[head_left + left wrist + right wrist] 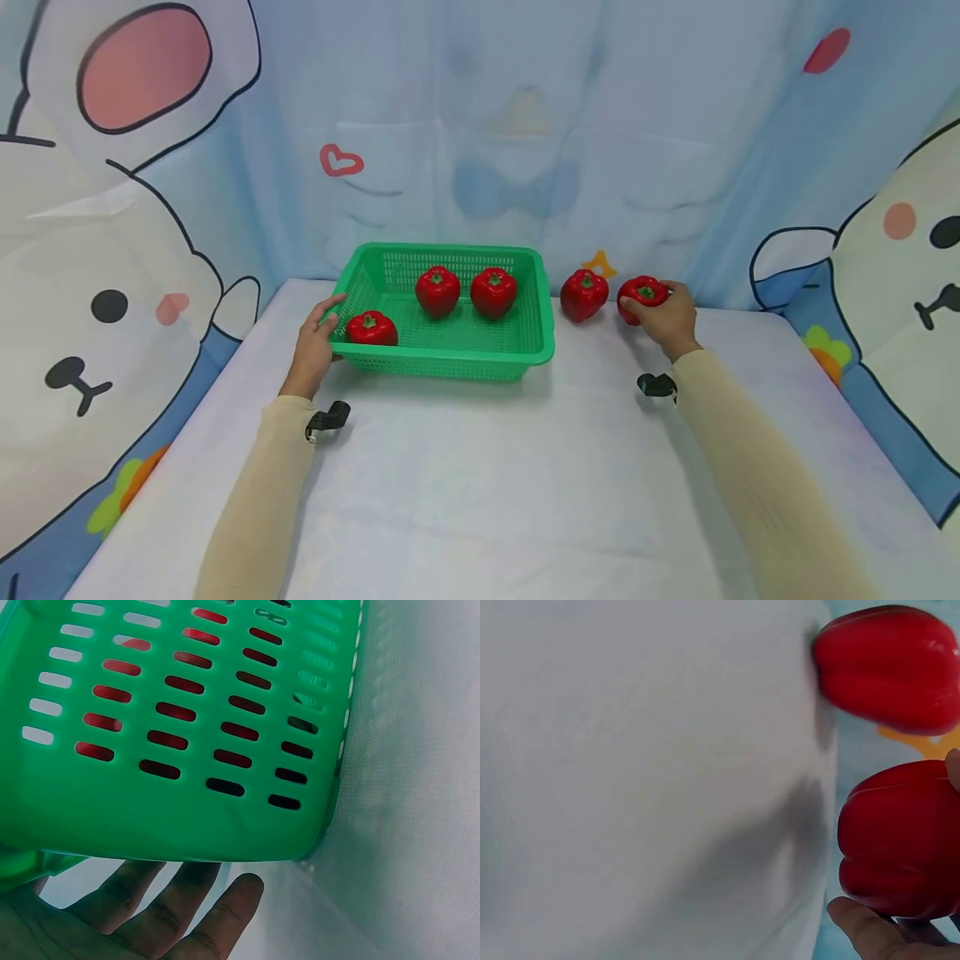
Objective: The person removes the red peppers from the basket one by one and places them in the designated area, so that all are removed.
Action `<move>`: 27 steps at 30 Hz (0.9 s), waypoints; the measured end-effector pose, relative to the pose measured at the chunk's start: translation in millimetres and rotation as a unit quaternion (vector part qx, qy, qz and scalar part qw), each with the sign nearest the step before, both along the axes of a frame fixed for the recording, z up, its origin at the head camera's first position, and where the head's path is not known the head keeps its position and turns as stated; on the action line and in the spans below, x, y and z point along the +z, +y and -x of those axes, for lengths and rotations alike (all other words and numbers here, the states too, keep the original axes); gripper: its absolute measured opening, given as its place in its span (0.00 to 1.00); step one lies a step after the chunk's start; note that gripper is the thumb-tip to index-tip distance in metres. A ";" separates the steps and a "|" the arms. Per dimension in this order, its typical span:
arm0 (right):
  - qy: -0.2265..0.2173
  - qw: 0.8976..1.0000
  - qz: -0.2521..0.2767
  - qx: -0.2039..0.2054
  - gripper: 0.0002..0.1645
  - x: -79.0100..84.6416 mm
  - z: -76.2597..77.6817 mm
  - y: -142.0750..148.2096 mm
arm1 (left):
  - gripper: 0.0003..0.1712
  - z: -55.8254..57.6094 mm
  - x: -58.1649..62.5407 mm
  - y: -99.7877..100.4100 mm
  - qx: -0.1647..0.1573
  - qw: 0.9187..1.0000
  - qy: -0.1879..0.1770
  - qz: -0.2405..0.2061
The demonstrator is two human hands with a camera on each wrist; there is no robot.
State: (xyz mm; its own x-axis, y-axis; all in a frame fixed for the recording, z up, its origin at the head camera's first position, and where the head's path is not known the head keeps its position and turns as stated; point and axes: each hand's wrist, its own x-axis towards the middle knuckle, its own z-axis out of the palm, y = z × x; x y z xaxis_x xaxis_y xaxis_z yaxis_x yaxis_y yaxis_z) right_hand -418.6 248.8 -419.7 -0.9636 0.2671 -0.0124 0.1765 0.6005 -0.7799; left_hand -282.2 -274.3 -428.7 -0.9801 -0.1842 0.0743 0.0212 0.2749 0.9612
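A green plastic basket (442,354) with slotted walls stands on the white table. Inside it are three red bell peppers: one at the left front (372,329), one at the back middle (438,293) and one to its right (493,294). My left hand (309,348) rests against the basket's left end; in the left wrist view its fingers (161,919) lie nearly straight and spread past the basket wall. Right of the basket, my right hand (667,321) holds a bell pepper (907,840) between thumb and fingers. Another bell pepper (584,295) sits between that one and the basket.
A white cloth covers the table (480,483). Close behind the basket hangs a light blue curtain (517,192) with cartoon prints. The table's back edge runs just behind the peppers on the right.
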 end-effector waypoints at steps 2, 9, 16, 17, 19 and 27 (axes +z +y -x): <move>-0.007 1.000 -0.011 -0.001 0.58 -2.2 2.7 -0.4 | 0.26 0.3 -0.2 -1.8 -0.001 1.000 -0.001 0.000; -0.024 0.999 -0.031 0.005 0.58 -3.9 6.5 3.1 | 0.26 0.0 0.1 -2.1 -0.001 1.000 -0.008 -0.003; -0.034 0.998 -0.046 0.016 0.58 -3.8 11.0 7.9 | 0.26 2.4 0.0 0.0 0.003 1.000 -0.003 -0.006; -0.034 0.998 -0.048 0.016 0.58 -4.2 11.5 8.4 | 0.26 2.8 -0.5 0.2 0.004 1.000 -0.005 -0.007; -0.037 0.998 -0.053 0.016 0.58 -5.6 12.6 9.0 | 0.26 3.3 -1.6 0.2 0.005 1.000 -0.006 -0.007; -0.049 0.998 -0.045 0.015 0.58 -12.8 16.1 3.3 | 0.26 1.0 0.9 -1.4 0.009 1.000 -0.007 -0.005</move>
State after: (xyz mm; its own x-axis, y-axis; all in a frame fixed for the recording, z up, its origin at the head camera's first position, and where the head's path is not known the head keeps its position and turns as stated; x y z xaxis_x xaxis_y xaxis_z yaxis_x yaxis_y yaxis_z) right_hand -434.7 252.1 -432.5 -0.9664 0.2427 -0.0843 0.2303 0.6732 -0.7027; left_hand -283.3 -275.6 -427.8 -0.9773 -0.2033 0.0590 0.0028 0.2664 0.9639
